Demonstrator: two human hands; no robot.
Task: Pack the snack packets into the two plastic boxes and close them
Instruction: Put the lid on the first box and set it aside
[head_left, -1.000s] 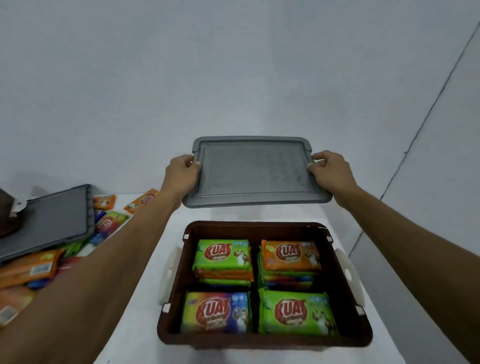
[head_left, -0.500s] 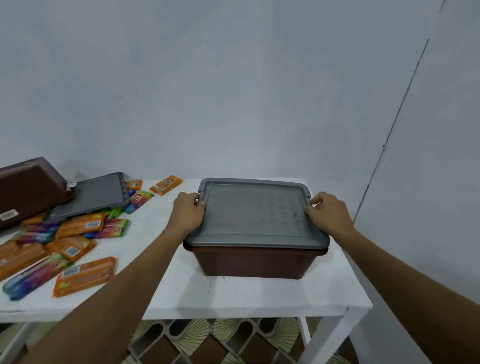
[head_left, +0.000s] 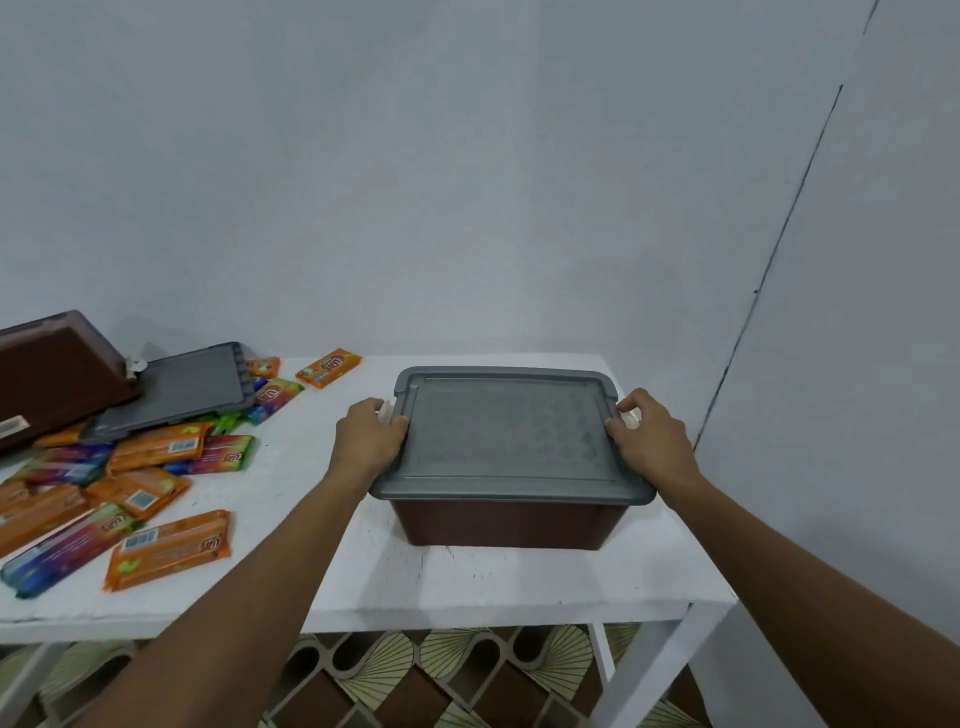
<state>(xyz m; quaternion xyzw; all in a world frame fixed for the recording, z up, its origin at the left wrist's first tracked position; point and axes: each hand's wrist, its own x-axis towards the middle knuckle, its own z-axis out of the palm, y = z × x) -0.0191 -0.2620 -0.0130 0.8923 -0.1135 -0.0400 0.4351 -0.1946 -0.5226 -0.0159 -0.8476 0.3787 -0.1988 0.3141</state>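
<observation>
Grey plastic, the lid (head_left: 506, 436) lay flat on the brown box (head_left: 509, 522), which stood on the right part of the white table (head_left: 467, 582), straight ahead of me. Its long axis ran from left to right, and I had one short end in each grip. My left grip (head_left: 369, 439) clasped the left end, thumb on top and fingers curled down over the edge. My right grip (head_left: 649, 447) clasped the right end the same way. A white latch (head_left: 385, 410) showed just past my left knuckles, and another (head_left: 631, 418) beside my right ones, so neither grip was nearer its work than the other. I judged that the lid was seated but that the latches were not yet clipped over it; that move would call for an even press at both ends. What the box held I could not see, for the lid covered it.

Well apart, at the far left of the table, the second brown box (head_left: 52, 374) sat tilted, and its inside was turned from me. Its own grey lid (head_left: 176, 389) lay off it, just beside it, resting on loose snack packets (head_left: 166, 548). Many more packets, orange and multicoloured, were strewn over the left half of the table, unpacked.
</observation>
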